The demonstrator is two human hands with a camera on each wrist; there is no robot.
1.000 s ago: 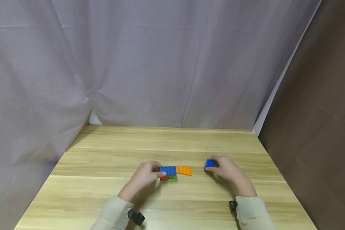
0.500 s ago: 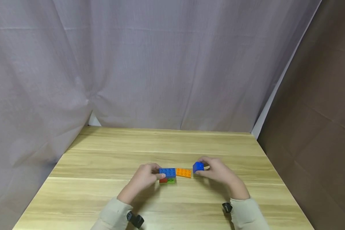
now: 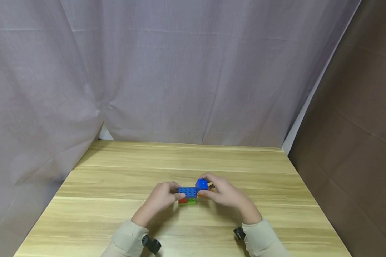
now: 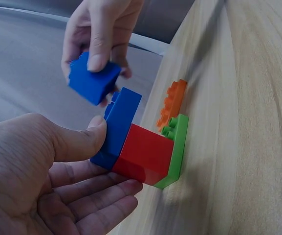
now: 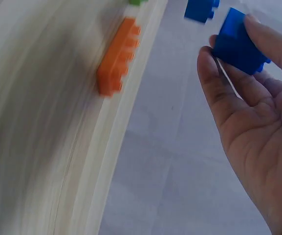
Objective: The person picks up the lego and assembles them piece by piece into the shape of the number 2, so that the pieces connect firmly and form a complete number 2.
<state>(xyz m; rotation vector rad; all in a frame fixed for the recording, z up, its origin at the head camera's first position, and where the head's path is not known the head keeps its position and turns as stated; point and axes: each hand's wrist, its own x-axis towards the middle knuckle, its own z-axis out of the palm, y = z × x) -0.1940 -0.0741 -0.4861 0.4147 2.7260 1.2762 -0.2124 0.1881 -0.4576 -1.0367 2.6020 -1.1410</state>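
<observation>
My left hand (image 3: 161, 197) pinches a long blue brick (image 3: 187, 192), the top piece of a small stack. Under it a red brick (image 4: 144, 152) sits on one end of a green brick (image 4: 179, 149), whose other studs are bare. Between thumb and fingers, my right hand (image 3: 226, 193) holds a smaller blue brick (image 5: 241, 44) with a slanted side. In the left wrist view this brick (image 4: 94, 81) hangs tilted above the stack's far end, with a gap between them. An orange brick (image 5: 117, 58) lies on the table past the green one, mostly covered by my right hand in the head view.
The wooden table (image 3: 141, 160) reaches back to a grey curtain (image 3: 193, 78). A brown cloth (image 3: 350, 135) hangs along the right side. Black wrist cameras sit at both sleeves, the left device (image 3: 151, 244) and the right device (image 3: 239, 233).
My right hand has carried the smaller blue brick leftward, over the orange brick to beside the long blue one. The left hand and the stack have stayed in place.
</observation>
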